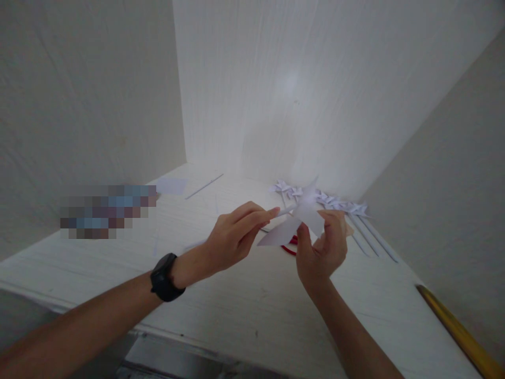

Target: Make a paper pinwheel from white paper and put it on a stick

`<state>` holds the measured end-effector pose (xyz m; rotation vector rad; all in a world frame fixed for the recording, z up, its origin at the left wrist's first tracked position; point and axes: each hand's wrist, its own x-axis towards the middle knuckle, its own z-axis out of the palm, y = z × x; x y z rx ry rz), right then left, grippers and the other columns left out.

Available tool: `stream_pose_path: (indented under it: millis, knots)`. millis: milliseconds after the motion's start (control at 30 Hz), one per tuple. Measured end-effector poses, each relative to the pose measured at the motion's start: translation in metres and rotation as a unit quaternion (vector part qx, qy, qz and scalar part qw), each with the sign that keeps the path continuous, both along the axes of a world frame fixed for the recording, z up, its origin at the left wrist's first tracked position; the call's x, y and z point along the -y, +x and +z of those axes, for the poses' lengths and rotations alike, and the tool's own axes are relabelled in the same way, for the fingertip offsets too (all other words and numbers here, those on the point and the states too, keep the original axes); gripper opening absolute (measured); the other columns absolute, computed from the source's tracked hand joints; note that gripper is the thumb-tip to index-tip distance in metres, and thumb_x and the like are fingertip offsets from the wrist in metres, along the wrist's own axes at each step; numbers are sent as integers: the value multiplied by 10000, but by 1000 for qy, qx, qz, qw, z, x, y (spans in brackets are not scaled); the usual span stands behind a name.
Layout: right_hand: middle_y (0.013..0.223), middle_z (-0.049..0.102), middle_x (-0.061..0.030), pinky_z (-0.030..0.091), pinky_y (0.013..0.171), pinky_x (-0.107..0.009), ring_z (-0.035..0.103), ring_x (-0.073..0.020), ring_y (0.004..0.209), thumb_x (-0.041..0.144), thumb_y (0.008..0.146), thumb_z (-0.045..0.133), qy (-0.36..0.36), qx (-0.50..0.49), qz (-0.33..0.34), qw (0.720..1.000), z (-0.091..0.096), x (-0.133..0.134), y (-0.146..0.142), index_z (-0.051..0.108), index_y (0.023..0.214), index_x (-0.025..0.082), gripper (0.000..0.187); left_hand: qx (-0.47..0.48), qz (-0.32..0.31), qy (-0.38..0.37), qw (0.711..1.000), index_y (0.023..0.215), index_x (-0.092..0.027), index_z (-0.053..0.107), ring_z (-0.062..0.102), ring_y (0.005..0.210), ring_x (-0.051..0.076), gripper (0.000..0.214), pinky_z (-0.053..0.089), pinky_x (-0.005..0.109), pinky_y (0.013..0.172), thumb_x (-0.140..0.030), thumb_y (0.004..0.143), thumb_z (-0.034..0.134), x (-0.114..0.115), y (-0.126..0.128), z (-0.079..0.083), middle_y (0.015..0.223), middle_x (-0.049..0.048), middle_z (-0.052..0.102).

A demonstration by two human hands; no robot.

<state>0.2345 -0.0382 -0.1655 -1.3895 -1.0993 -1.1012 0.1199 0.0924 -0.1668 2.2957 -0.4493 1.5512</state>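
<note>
Both my hands are raised over a white table [236, 305] and share a white paper pinwheel [303, 216]. My right hand [321, 250] grips the pinwheel's folded blades between thumb and fingers. My left hand [232, 234], with a black watch [165, 277] on its wrist, pinches a thin white stick [284, 211] that meets the pinwheel's centre. Something red [291, 245] lies on the table just beneath the paper, mostly hidden.
A row of finished paper pinwheels [335, 202] on white sticks lies at the back right by the wall. A loose white stick [204, 186] and a paper square [171, 185] lie at the back left. A yellow rod [457, 331] runs along the right edge.
</note>
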Motion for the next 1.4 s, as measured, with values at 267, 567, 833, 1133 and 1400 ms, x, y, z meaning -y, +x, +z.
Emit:
stream_pose_path:
  millis: [267, 567, 833, 1133, 1400]
  knots:
    - [667, 460, 43, 324, 683, -310, 457, -137, 647, 178, 799, 558, -13, -36, -3, 999, -3, -3, -6, 451, 705, 206, 145, 2, -1, 2, 1000, 1212, -164, 548, 589, 817, 106, 354, 504, 205, 681, -61, 880, 484, -1, -1, -1, 896, 58, 637]
    - [668, 486, 45, 323, 664, -300, 444, -140, 623, 122, 713, 546, -19, -68, 3, 998, -9, -4, -5, 492, 727, 210, 104, 16, 18, 36, 999, 1209, -172, 552, 593, 821, 84, 387, 492, 166, 675, -18, 859, 491, -1, -4, -2, 939, 47, 643]
    - [689, 493, 36, 348, 595, -252, 476, -138, 675, 102, 744, 524, -14, -137, 101, 985, -1, -4, -16, 511, 718, 208, 110, 30, 20, 41, 999, 1169, -175, 581, 597, 777, 82, 359, 486, 166, 634, -21, 859, 487, 1, -6, -1, 906, 41, 638]
    - [709, 478, 20, 360, 579, -248, 466, -135, 682, 187, 816, 505, -21, -171, 161, 972, -4, -3, -14, 513, 711, 208, 107, 41, 30, 61, 997, 1162, -179, 585, 597, 761, 85, 369, 481, 159, 607, -8, 851, 481, 1, -8, -1, 892, 36, 636]
    - [722, 472, 17, 387, 574, -249, 459, -149, 714, 128, 777, 541, 9, -168, 176, 970, -10, -3, -11, 516, 730, 216, 103, 6, 29, 69, 997, 1175, -182, 571, 610, 799, 94, 373, 482, 165, 636, -13, 854, 479, -1, -7, -4, 923, 46, 639]
